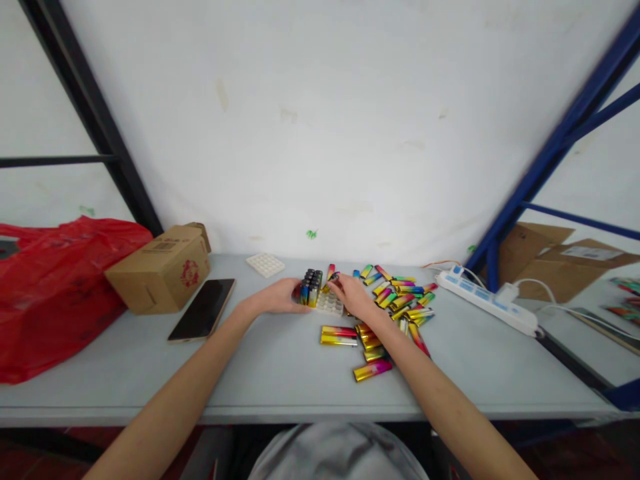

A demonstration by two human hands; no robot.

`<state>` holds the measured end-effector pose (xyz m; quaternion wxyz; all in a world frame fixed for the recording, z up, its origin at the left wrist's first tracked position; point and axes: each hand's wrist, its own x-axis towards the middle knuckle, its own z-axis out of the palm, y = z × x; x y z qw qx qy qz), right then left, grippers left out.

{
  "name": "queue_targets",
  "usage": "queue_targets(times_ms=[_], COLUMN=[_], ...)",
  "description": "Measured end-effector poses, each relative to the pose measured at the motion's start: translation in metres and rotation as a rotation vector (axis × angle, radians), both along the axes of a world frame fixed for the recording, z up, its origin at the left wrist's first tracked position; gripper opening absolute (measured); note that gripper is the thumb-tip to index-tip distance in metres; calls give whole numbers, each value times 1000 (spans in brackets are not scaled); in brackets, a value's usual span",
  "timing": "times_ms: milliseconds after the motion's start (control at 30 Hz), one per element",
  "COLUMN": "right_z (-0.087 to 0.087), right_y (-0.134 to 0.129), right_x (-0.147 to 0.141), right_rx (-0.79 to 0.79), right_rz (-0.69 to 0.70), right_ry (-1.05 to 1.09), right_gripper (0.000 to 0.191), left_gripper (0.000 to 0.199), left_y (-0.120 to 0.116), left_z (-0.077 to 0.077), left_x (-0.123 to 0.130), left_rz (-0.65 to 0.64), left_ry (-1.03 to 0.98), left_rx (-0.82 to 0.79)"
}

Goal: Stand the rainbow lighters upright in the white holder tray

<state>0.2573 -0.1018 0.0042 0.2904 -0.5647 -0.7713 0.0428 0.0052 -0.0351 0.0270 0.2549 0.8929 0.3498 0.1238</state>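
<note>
The left hand (281, 297) curves round the near-left side of a block of upright lighters (311, 283), thumb in front and fingers behind, clamped on the block's edge. These lighters stand close together with their dark tops up, directly to the right of that hand, in a white tray (329, 305) whose uncovered cells run on rightward, between the two hands. The right hand (353, 295) reaches over the tray's right side, its thumb and fingertips together on what seems to be a single dark-ended lighter (335, 276), though the fingers hide much of it. Just right of the right hand, and partly behind its forearm, a loose pile of shiny multicoloured lighters (400, 298) spreads across the desk (280, 380). Nearer the person than the right hand, a pair of lighters (339, 335) lies side by side, with more next to them under the forearm. Beyond the left hand, toward the wall, lies a second white tray (265, 265); to its left are a dark-screened phone (203, 310), then a cardboard box (163, 270) and a red bag (65, 293). Well to the right of the right hand, past the pile, sits a white power strip (487, 301).
</note>
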Motion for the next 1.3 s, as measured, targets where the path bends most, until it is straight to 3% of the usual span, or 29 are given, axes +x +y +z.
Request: queue_targets(times_ms=[133,433,567,767,900,1133,1300], right_z=[-1,4,11,12,10,6,2], right_y=[1,-3,-4,-2,-2,6,8], right_x=[-6,-3,12,37,41,44,46], right_rx=[-31,23,50,-108,-174,-157,-116], right_rz=[-10,10,-115,-350,-401,-460,-480], right_ry=[-133,-141,-171,-284,-309,-251,-219], right_gripper=[4,19,35,34,31,19,38], left_gripper=[60,64,63,62,63,66,63], left_y=[-1,0,-1,-2,0,1,1], left_z=[1,-1,1,1,0,-1,-2], left_x=[0,0,1,1,0,-1,-1], left_rz=[-16,-1,-29,-29,-15,-21,-47], left_ry=[-20,-20,-14,-16,-31,3,-22], left_rx=[-3,-10,-27,-16,-20,5,3])
